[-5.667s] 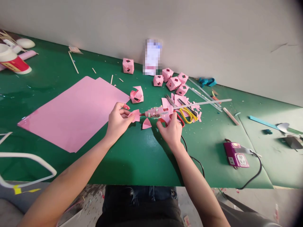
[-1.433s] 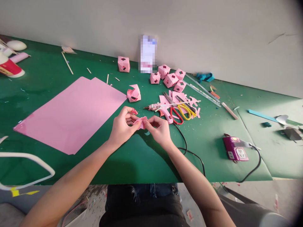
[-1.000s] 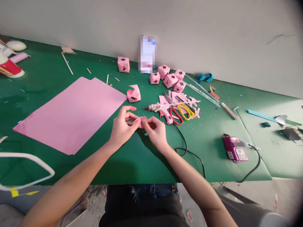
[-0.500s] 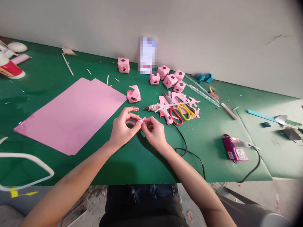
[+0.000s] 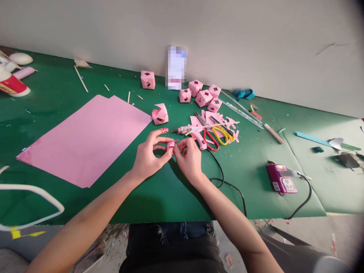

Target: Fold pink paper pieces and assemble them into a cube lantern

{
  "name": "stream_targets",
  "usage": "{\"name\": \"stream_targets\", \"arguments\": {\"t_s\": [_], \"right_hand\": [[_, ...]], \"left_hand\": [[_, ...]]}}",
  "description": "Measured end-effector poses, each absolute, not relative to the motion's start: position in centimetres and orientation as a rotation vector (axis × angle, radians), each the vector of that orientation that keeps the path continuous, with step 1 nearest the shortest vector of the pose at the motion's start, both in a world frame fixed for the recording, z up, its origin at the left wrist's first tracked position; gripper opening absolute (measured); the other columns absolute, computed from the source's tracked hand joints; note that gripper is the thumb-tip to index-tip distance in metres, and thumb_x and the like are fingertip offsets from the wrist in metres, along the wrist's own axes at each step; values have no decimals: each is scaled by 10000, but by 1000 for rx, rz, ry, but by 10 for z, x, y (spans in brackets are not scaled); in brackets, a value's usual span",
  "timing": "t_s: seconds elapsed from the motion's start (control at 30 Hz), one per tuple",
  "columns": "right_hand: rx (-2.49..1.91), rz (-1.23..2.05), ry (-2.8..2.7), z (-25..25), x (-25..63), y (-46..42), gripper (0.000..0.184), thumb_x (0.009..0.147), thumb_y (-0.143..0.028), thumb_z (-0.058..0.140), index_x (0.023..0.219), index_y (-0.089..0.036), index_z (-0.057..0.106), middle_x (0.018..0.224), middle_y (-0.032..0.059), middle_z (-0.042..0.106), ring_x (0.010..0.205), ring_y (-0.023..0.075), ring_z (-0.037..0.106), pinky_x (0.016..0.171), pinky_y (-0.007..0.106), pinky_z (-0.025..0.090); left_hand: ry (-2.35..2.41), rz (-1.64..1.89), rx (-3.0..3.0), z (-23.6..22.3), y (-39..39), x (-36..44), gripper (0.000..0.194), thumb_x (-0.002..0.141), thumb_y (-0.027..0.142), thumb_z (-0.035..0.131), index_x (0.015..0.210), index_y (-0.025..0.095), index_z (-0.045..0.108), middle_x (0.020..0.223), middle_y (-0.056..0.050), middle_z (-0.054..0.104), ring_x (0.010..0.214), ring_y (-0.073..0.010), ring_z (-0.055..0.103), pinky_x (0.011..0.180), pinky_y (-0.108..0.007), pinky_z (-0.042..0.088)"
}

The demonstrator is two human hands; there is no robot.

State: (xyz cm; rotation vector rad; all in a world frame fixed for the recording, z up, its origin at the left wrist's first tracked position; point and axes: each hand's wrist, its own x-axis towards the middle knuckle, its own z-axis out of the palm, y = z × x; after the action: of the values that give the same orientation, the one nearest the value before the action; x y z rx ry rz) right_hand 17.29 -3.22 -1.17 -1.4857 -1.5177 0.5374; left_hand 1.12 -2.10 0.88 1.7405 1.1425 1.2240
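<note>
A small folded piece of pink paper (image 5: 171,144) is pinched between the thumb and fingers of my left hand (image 5: 149,156), whose index finger carries a red-patterned wrap at the tip. My right hand (image 5: 189,157) has its thumb and fingertips closed at the paper's right edge. Just beyond the hands, a partly closed pink paper shape (image 5: 160,114) rests on the green table (image 5: 159,193). A pink glue gun (image 5: 199,138) lies to the right, close to red-handled scissors (image 5: 211,141) and yellow-handled scissors (image 5: 224,136) among pink offcuts.
Several finished-looking pink paper polyhedra (image 5: 203,98) stand near the wall, beside an upright blurred phone-like screen (image 5: 176,68). Large pink sheets (image 5: 88,144) cover the left side. A purple power socket (image 5: 281,178) sits at the right, and a black cord (image 5: 231,185) runs over the front edge.
The folded paper shows more plainly now, turned up in my left fingers. My right hand has shifted slightly right, its fingers more curled. Everything on the table stays put.
</note>
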Motion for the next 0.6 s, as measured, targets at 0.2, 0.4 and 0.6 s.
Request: {"name": "stream_targets", "arguments": {"t_s": [0.2, 0.4, 0.6], "right_hand": [[-1490, 402, -1618, -15, 179, -30, 132, 982, -312, 616, 871, -244, 634, 866, 36, 731, 750, 181, 649, 702, 303, 543], [-1447, 304, -1696, -16, 180, -31, 119, 1004, -286, 603, 1002, -228, 707, 942, 72, 761, 827, 217, 664, 763, 342, 562], [-1364, 410, -1565, -7, 179, -31, 188, 1044, -296, 503, 974, -229, 664, 901, 56, 739, 785, 196, 649, 743, 340, 535]], "left_hand": [[1083, 1201, 1724, 7, -25, 13, 525, 899, 283, 776, 1370, 191, 564, 1250, -122, 814, 977, -224, 841, 919, -363, 719], [1095, 1182, 1603, 1, -23, 14, 578, 899, 346, 819, 1395, 203, 558, 1322, -141, 792, 1120, -281, 827, 981, -416, 712], [1075, 1217, 1234, 9, -13, 10, 645, 810, 421, 910, 1319, 211, 575, 1228, -122, 822, 1173, -295, 809, 1011, -433, 696]]}}
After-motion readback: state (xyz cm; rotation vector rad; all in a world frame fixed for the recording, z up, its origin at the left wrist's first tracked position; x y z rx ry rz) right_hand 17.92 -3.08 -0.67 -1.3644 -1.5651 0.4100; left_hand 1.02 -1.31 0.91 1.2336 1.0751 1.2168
